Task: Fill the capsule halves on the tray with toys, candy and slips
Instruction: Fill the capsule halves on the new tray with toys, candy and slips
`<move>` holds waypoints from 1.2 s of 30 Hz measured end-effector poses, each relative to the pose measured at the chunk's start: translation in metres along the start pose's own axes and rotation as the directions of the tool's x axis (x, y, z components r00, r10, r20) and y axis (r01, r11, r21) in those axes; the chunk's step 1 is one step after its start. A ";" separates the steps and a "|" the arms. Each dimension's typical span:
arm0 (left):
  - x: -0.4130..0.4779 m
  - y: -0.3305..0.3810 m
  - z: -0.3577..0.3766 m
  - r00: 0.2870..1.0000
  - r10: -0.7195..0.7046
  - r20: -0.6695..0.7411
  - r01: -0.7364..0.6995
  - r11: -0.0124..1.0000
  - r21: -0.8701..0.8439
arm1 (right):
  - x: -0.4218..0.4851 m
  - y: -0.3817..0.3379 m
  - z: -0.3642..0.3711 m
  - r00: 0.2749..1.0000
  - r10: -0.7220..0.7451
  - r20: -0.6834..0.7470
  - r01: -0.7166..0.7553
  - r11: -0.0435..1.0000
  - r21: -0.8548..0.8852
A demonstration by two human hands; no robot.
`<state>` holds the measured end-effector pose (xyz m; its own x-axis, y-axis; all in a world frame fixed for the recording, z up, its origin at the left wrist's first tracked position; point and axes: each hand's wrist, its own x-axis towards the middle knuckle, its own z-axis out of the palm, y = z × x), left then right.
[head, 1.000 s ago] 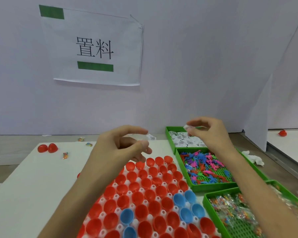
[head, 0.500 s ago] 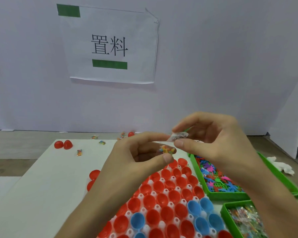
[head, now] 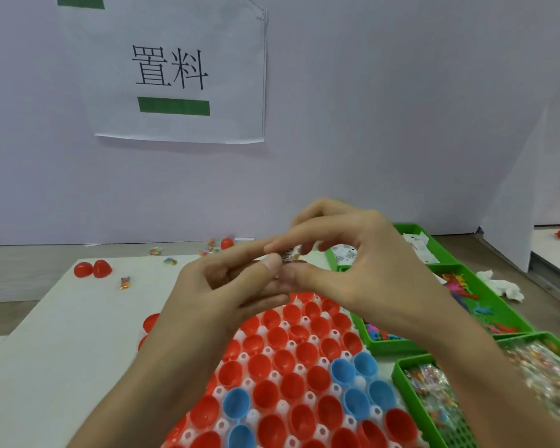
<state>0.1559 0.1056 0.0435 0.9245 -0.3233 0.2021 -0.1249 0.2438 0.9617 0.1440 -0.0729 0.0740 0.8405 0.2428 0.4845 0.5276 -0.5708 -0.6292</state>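
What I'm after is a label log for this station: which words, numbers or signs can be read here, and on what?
"置料": on the white paper sheet on the wall.
folded slip, pinched between the left hand and the right hand: print too small to read.
loose slips in the far green tray: print too blurred to read.
Nothing else is legible.

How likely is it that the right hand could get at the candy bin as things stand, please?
Probably yes, once freed: the candy bin sits open-topped beneath the right forearm, nothing covering it. At present the right hand pinches a small packet together with the left hand, so it is occupied.
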 end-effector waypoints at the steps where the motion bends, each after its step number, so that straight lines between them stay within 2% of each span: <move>1: 0.000 -0.002 0.000 0.999 0.006 -0.036 -0.006 1.000 -0.003 | 0.000 -0.001 -0.002 0.999 -0.007 0.049 0.007 1.000 0.000; 4: 0.002 -0.004 -0.001 0.994 0.009 -0.105 -0.010 1.000 -0.005 | 0.000 0.005 -0.017 0.989 0.005 0.150 -0.008 1.000 0.022; 7: 0.004 -0.003 -0.004 0.992 0.037 -0.120 -0.034 0.999 0.027 | 0.002 0.029 -0.042 0.993 0.114 -0.005 -0.114 0.993 0.044; 9: 0.003 -0.004 -0.005 0.991 0.058 -0.124 -0.052 0.997 0.053 | 0.002 0.056 -0.055 0.969 0.239 -0.063 -0.245 0.963 -0.115; 11: 0.003 -0.005 -0.004 0.989 0.080 -0.125 -0.070 0.994 0.082 | -0.002 0.085 -0.062 0.915 0.403 -0.015 -0.388 0.870 -0.305; 14: 0.002 -0.006 -0.002 0.989 0.101 -0.108 -0.088 0.989 0.118 | -0.009 0.120 -0.059 0.778 0.608 0.156 -0.492 0.745 -0.449; 16: 0.002 -0.006 0.000 0.989 0.107 -0.097 -0.094 0.986 0.134 | -0.014 0.133 -0.052 0.681 0.687 0.255 -0.512 0.695 -0.504; 18: 0.002 -0.006 0.000 0.989 0.111 -0.093 -0.096 0.984 0.153 | -0.016 0.142 -0.047 0.636 0.714 0.293 -0.522 0.678 -0.518; 27: 0.001 -0.008 0.004 0.989 0.103 -0.111 -0.084 0.983 0.165 | -0.018 0.148 -0.039 0.628 0.726 0.279 -0.564 0.672 -0.480; 33: 0.002 -0.009 0.005 0.984 0.078 -0.160 -0.055 0.988 0.142 | -0.017 0.154 -0.041 0.691 0.688 0.222 -0.535 0.693 -0.483; 36: 0.003 -0.009 0.003 0.986 0.063 -0.157 -0.041 0.989 0.142 | -0.015 0.151 -0.046 0.737 0.659 0.150 -0.541 0.708 -0.454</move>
<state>0.1585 0.1001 0.0362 0.9599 -0.1595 0.2307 -0.2123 0.1242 0.9693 0.2050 -0.1986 -0.0007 0.9856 -0.0798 -0.1489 -0.1374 -0.8914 -0.4318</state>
